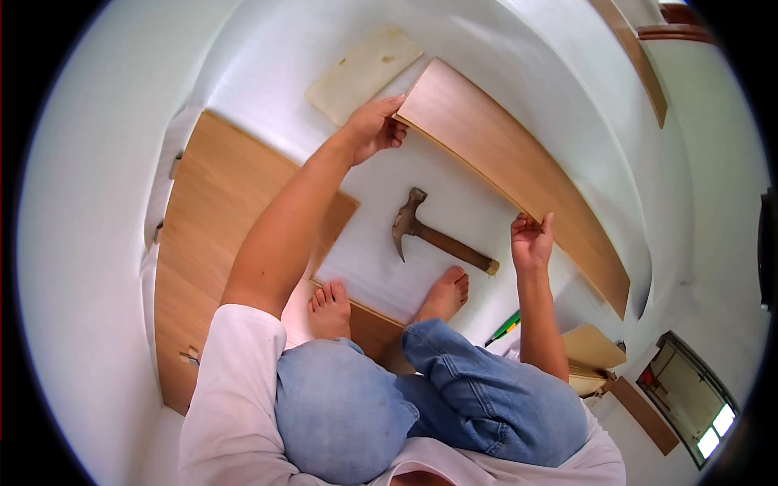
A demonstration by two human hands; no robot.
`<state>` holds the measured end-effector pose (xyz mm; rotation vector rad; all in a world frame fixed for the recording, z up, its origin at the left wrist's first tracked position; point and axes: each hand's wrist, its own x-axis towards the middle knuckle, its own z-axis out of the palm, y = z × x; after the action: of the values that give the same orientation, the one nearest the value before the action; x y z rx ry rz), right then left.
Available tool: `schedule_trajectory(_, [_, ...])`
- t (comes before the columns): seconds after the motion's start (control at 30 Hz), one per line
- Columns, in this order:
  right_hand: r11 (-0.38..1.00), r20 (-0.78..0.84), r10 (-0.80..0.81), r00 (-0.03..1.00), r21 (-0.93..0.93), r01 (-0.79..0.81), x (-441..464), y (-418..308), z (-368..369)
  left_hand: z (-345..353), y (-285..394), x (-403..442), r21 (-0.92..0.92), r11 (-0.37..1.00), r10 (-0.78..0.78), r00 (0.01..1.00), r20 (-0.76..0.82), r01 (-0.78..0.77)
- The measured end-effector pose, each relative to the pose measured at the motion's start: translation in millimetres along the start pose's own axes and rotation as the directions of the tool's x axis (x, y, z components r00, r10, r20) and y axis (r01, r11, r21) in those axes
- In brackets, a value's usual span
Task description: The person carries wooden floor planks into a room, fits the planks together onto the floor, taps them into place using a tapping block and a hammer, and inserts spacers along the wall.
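Observation:
A long light-brown laminate flooring plank (pixel 510 162) is raised in front of me, running from upper centre to the right. My left hand (pixel 377 130) grips its near left corner, with the thumb on top and the fingers curled below. Farther right, my right hand (pixel 532 243) pinches the plank's near edge between thumb and fingers. Between my arms a claw hammer (pixel 450 243) with a worn wooden handle lies on the white floor sheet (pixel 373 267), its claw toward me.
Joined flooring boards (pixel 219 243) cover the floor at left, beside the wall. An off-white rectangular slab (pixel 365 74) lies beyond my left hand. A green tool (pixel 504 327) and stacked board pieces (pixel 592 352) are at right. Another plank (pixel 644 415) lies behind them.

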<state>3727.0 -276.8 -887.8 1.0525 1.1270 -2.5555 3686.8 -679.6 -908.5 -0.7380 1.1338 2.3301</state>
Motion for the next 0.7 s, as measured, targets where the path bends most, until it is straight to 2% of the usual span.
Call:
schedule_trajectory(0.03, [1.0, -0.044, 0.001, 0.999, -0.023, -0.002, -3, -5, 4, 5, 1, -2, -0.104, 0.994, -0.011, 0.997, 0.082, 0.02])
schedule_trajectory(0.17, [0.999, -0.037, -0.033, 0.999, -0.042, 0.031, -17, -16, 16, 23, -3, -13, -0.172, 0.983, 0.088, 0.991, 0.102, -0.07])
schedule_trajectory(0.23, [0.997, -0.018, -0.065, 0.998, -0.037, 0.064, -24, -19, 18, 33, -4, -18, -0.246, 0.948, 0.24, 0.962, 0.132, -0.202])
schedule_trajectory(0.37, [0.996, 0.086, -0.082, 0.993, -0.014, 0.083, -35, -30, 14, 55, 6, -32, -0.298, 0.905, 0.362, 0.917, 0.168, -0.302])
schedule_trajectory(0.5, [0.995, 0.117, -0.098, 0.988, 0.007, 0.098, -47, -38, 18, 69, 12, -47, -0.278, 0.879, 0.45, 0.867, 0.215, -0.388])
schedule_trajectory(0.57, [0.992, 0.09, -0.127, 0.988, 0.022, 0.126, -57, -39, 23, 74, 12, -55, -0.265, 0.883, 0.447, 0.867, 0.222, -0.387])
schedule_trajectory(0.63, [0.992, 0.13, -0.123, 0.984, 0.054, 0.116, -61, -42, 18, 76, 15, -63, -0.251, 0.886, 0.445, 0.866, 0.227, -0.39])
schedule_trajectory(0.7, [0.99, 0.171, -0.12, 0.978, 0.09, 0.105, -67, -48, 12, 77, 21, -70, -0.336, 0.901, 0.385, 0.862, 0.33, -0.273])
